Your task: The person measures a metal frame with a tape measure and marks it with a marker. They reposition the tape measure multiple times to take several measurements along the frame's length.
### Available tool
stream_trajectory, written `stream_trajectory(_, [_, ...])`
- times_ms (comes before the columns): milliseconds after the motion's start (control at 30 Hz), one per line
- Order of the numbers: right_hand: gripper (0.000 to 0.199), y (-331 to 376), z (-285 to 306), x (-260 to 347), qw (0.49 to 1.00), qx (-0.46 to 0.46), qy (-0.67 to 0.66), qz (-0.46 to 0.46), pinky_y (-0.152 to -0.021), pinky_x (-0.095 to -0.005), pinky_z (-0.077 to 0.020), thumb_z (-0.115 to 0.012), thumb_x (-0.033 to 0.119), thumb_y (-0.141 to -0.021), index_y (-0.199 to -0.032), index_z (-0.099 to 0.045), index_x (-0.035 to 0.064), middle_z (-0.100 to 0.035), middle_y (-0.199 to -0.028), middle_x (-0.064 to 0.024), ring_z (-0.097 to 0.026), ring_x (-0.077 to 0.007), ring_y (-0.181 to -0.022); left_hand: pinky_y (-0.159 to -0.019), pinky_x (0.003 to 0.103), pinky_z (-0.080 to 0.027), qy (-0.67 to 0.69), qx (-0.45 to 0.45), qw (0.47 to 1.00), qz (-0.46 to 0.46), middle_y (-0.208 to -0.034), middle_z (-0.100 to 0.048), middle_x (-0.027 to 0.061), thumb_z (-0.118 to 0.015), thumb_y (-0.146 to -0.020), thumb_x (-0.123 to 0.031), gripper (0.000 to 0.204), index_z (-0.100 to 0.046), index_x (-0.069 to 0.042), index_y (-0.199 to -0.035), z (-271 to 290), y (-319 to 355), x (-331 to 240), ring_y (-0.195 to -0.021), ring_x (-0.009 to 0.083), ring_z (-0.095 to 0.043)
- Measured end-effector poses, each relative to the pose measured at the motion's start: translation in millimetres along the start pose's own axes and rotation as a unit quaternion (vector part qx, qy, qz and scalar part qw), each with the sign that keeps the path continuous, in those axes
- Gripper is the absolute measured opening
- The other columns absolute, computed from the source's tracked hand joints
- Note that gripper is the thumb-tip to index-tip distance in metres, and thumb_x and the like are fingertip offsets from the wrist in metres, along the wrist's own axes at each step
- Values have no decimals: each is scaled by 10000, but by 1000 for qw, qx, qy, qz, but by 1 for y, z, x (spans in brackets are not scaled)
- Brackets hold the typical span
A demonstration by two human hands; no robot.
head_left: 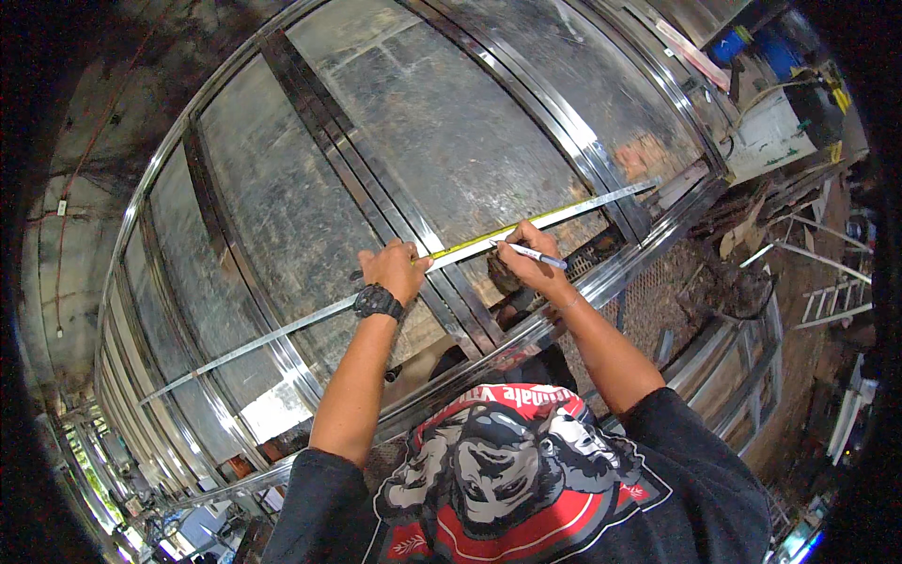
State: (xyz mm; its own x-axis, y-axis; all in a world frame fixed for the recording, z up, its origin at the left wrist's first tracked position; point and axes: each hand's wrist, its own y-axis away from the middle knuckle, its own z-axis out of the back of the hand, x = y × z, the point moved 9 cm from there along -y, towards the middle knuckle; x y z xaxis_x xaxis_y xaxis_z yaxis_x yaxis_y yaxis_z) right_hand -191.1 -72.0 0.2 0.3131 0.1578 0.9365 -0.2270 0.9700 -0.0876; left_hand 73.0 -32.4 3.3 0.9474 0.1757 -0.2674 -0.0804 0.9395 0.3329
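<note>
A long thin metal bar (pixel 329 312) lies slantwise across the framework of shiny metal profiles (pixel 343 155). Along the bar's right half stretches the yellow blade of a tape measure (pixel 470 242). My left hand (pixel 393 273), with a dark watch on its wrist, is closed over the bar at the left end of the visible blade. Its fingers press there, and the grip is partly hidden. In my right hand (pixel 534 260) is a white marker pen (pixel 540 255) with a grey-blue rear end. The pen's tip points left, at the bar's edge beside the tape.
Dull sheet panels (pixel 451 122) lie beneath the profiles. The frame's near rail (pixel 601 293) runs close to my body. On the right stand a white ladder-like frame (pixel 832 282), a smaller metal frame (pixel 742 362) and a pale box (pixel 775 132). A wall (pixel 66 188) rises at the left.
</note>
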Motion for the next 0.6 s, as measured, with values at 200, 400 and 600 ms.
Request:
stream_trajectory(200, [256,-1,-2,0,1000,12,0,18,-556,-330,-465,-794,208,-903,-831,-619,35,-611,-651,-69,-574,-134,-592,-932,500,-353,-8,2,1000,0,-1006,-710,113,-740,-938,-412,287,-790,-129,-943,1,2,-3,-925,297,-700])
stream_trajectory(400, [251,-1,-3,2,999,7,15,29,-561,-338,-474,-788,204,-909,-833,-617,37,-609,-654,-79,-578,-151,-592,-945,500,-345,-2,9,1000,4,-1007,-708,115,-738,-939,-398,282,-791,-122,-949,3,3,-4,-942,298,-698])
stream_trajectory(600, [276,-1,-6,3,999,16,31,42,-563,-328,-463,-797,200,-901,-815,-594,33,-594,-674,-68,-567,-134,-607,-937,501,-347,-4,-5,1000,-1,-996,-707,116,-750,-927,-403,282,-790,-123,-933,-1,2,-1,-926,303,-698])
